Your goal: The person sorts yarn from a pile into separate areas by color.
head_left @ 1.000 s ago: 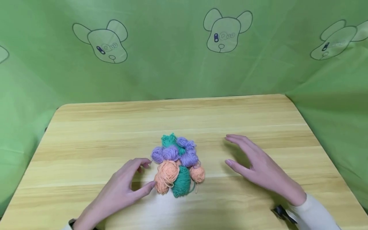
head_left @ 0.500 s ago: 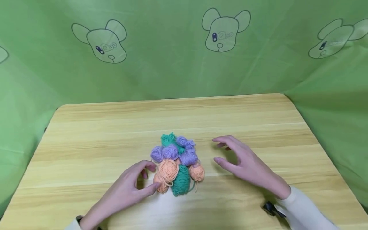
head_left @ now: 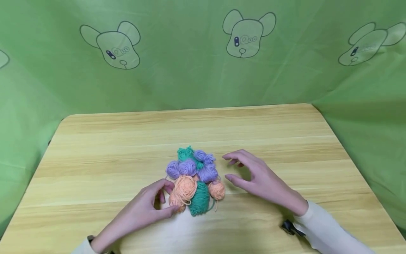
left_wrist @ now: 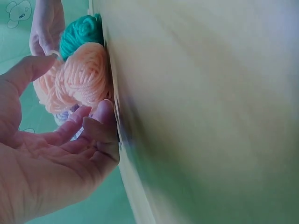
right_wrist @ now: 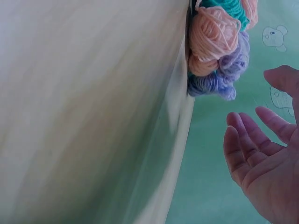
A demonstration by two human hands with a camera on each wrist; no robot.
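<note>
A pile of yarn balls lies on the wooden table (head_left: 127, 148). In front are a peach yarn ball (head_left: 185, 188) at the left, a green yarn ball (head_left: 200, 199) in the middle and a small peach yarn ball (head_left: 217, 191) at the right. Behind them sit purple yarn balls (head_left: 187, 167) and a green yarn bundle (head_left: 185, 153). My left hand (head_left: 146, 206) reaches the left peach yarn, thumb and fingers spread at its side with loosely bent fingertips, as the left wrist view shows. Right of the pile, my right hand (head_left: 258, 174) hovers with relaxed fingers, apart from the yarn.
A green cloth (head_left: 184, 81) printed with outlined animal heads hangs behind the table and along its sides. Beside the right sleeve (head_left: 326, 225) is a black clip-like piece (head_left: 290, 227). Loose yarn ends trail near the small peach ball.
My right hand has moved left toward the pile. My left hand has shifted slightly right, up against the peach yarn. The yarn balls look unmoved.
</note>
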